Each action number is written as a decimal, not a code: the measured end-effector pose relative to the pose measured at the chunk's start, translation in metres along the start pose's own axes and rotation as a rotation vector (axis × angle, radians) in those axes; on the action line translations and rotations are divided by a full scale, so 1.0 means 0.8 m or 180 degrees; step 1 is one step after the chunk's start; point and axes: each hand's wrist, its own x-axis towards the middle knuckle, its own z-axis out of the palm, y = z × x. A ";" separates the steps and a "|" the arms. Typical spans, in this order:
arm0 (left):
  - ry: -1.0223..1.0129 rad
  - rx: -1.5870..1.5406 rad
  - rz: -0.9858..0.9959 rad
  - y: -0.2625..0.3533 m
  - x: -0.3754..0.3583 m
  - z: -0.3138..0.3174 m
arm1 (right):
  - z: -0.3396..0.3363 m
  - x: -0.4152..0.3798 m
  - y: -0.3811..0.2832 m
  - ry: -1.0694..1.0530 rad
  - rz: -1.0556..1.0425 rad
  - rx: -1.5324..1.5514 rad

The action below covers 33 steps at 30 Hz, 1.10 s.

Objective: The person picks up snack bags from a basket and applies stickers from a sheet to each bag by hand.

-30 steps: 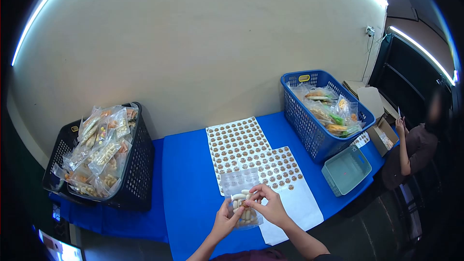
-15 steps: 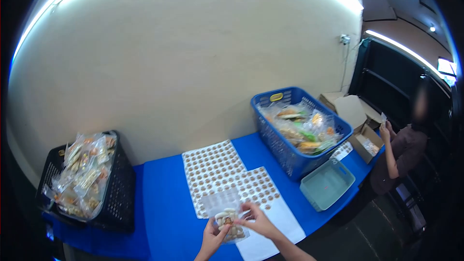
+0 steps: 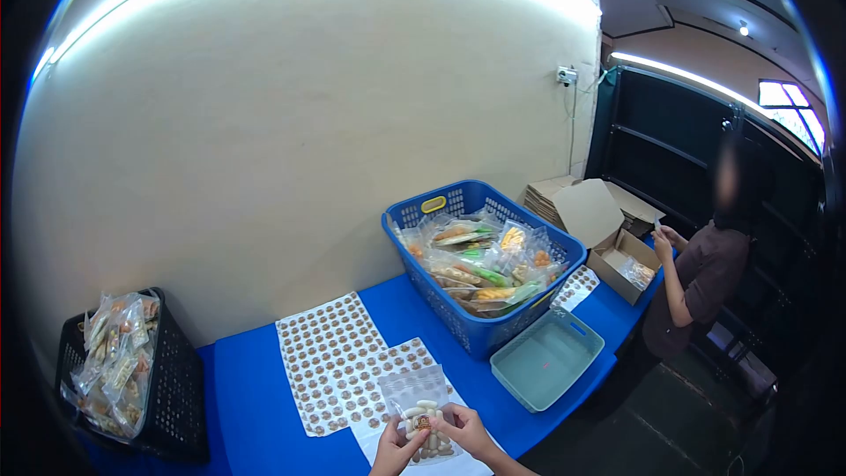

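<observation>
A clear bag of pale oval pieces (image 3: 431,447) with a small round brown sticker on its front is held upright at the bottom centre. My left hand (image 3: 397,451) grips the bag's left side, thumb on the front. On the right side my right hand (image 3: 467,432) holds it too, its thumb by the sticker. Beneath and behind the bag, sheets of round brown stickers (image 3: 326,361) lie on the blue table cover (image 3: 256,405).
A blue basket (image 3: 480,326) full of bagged goods stands behind a green-grey tray (image 3: 546,366). A black basket (image 3: 181,388) of bags is at left. At right a co-worker (image 3: 705,273) stands by an open carton (image 3: 626,269).
The view has turned right, so the baskets and sheets appear further left. My right hand's fingers have come down from above the bag onto its right side.
</observation>
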 end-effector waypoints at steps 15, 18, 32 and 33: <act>-0.0519 0.0074 0.0350 -0.060 0.058 0.092 | -0.102 -0.006 0.010 0.0824 0.0041 0.0248; -0.0564 0.0025 0.0190 -0.055 0.061 0.096 | -0.106 -0.002 0.012 0.0798 0.0064 0.0665; 0.0098 0.0101 0.0481 -0.036 0.047 0.127 | -0.127 -0.002 0.019 0.0129 -0.0099 0.0126; 0.0063 0.0163 0.0516 -0.044 0.046 0.127 | -0.132 -0.005 0.024 0.0092 -0.0056 0.0130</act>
